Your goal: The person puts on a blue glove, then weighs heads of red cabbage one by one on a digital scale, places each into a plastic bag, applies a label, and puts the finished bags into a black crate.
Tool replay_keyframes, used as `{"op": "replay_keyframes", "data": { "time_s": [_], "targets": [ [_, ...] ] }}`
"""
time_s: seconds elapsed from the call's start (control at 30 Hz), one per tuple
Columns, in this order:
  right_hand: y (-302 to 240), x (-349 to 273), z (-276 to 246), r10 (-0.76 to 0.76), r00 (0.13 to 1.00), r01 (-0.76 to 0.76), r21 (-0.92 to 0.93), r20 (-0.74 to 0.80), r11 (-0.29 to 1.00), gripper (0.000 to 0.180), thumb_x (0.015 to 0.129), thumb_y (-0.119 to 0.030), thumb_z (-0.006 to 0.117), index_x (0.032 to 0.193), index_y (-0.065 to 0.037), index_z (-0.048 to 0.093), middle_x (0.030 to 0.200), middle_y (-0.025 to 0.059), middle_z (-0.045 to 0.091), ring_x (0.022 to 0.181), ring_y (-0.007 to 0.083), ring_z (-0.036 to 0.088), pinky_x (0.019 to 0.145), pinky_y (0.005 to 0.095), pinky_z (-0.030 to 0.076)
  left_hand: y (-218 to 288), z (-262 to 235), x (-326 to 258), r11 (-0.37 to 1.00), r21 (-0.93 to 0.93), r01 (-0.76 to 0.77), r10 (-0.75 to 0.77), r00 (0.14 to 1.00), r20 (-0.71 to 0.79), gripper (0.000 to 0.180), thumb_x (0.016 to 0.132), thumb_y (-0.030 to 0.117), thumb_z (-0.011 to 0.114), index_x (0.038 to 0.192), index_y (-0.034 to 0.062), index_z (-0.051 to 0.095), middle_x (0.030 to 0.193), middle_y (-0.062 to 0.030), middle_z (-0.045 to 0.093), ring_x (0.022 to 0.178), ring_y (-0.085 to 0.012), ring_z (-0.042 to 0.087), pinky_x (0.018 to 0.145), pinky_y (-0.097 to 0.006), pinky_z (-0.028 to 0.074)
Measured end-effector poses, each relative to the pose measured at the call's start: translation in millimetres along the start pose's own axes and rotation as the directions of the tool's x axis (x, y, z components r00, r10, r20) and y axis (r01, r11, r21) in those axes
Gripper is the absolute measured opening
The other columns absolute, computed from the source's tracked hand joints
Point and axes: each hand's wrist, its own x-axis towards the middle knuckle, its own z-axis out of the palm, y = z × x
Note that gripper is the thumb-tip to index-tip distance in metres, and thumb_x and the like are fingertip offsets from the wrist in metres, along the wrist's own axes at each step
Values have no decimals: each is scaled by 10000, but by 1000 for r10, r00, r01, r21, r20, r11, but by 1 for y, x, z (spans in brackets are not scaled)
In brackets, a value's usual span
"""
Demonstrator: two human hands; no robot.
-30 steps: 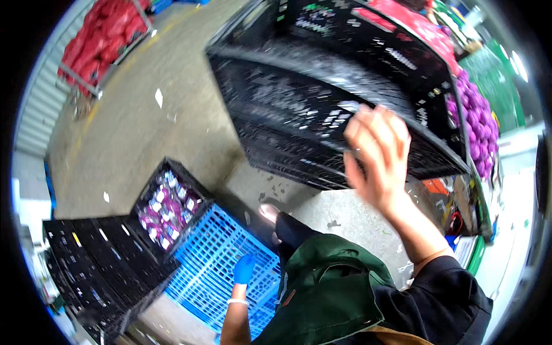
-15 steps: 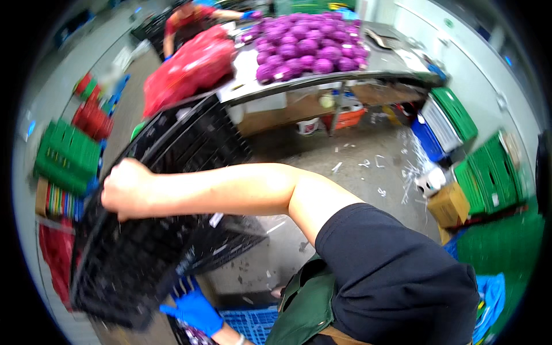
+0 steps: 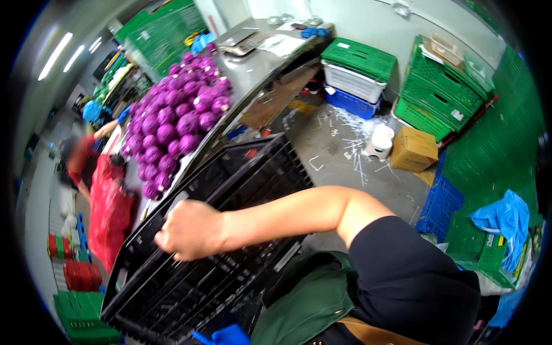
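My bare right hand (image 3: 192, 231) is closed in a fist around the upper rim of a black plastic crate (image 3: 167, 302) with slatted walls. The crate is tilted in front of me, and my right forearm reaches across it. At the lower edge of the picture my left hand (image 3: 223, 334), in a blue glove, is close to the crate's underside. Most of that hand is cut off, so its grip does not show. Just beyond the crate, a heap of purple round heads, which look like red cabbages (image 3: 167, 133), lies on a metal table (image 3: 248, 80).
A person in red (image 3: 83, 161) with a blue glove stands at the left by a red sack (image 3: 109, 210). A scale (image 3: 240, 43) sits on the table. Along the right are stacked green crates (image 3: 443, 86), a cardboard box (image 3: 414, 148), a white stool (image 3: 379, 142) and paper strips on the floor.
My view has swung to the right. My right hand has carried the black crate rightward, towards the table. My left hand, earlier seen with fingers spread below the crate, is now mostly out of the picture.
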Motion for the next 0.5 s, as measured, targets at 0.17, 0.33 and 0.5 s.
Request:
{"op": "replay_keyframes", "data": {
  "time_s": [0.17, 0.33, 0.5],
  "targets": [
    [138, -109, -66, 303, 952, -277, -283, 51, 918, 266, 712, -321, 666, 736, -76, 566, 621, 67, 623, 605, 266, 651, 530, 392, 504, -136, 23, 127, 924, 359, 133, -177, 980, 92, 609, 846, 552, 548, 1246, 93, 519, 1158, -111, 577, 1059, -205, 536, 1008, -365, 342],
    [256, -203, -158, 579, 815, -525, -464, -32, 714, 304, 652, -318, 709, 759, -68, 574, 633, 68, 617, 612, 270, 646, 521, 399, 504, -282, 63, 271, 502, 860, 94, -540, 811, 226, 544, 972, 458, 402, 1431, 167, 371, 1457, -35, 397, 1312, -243, 386, 1101, -467, 281],
    [320, -279, -245, 765, 621, -711, -534, -172, 458, 318, 695, -371, 719, 774, -89, 595, 695, 61, 647, 679, 260, 664, 587, 382, 525, -422, 107, 333, 182, 966, 182, -699, 715, -3, 590, 988, 461, 361, 1452, 101, 303, 1476, -95, 349, 1315, -281, 372, 1097, -485, 286]
  ]
}}
